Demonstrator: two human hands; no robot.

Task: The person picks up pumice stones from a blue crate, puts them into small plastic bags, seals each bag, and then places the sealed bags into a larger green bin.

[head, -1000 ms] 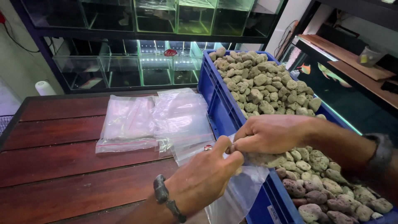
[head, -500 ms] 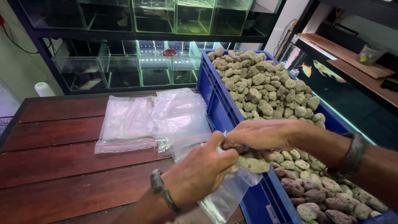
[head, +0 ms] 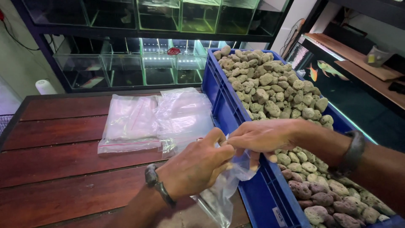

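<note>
Hands (head: 230, 147) — both pinch clear bag (head: 223, 190) | lifted off pebbles (head: 270, 88) since earlier

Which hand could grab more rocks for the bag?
Probably the right hand: it is over the blue crate of rocks, while the left hand grips the plastic bag.

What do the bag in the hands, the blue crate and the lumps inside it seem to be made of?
Bag: thin clear plastic film, glossy and crinkled. Blue crate: rigid moulded plastic, smooth with ribbed walls. Lumps: likely porous stone, matte, pitted, grey-beige to reddish.
</note>
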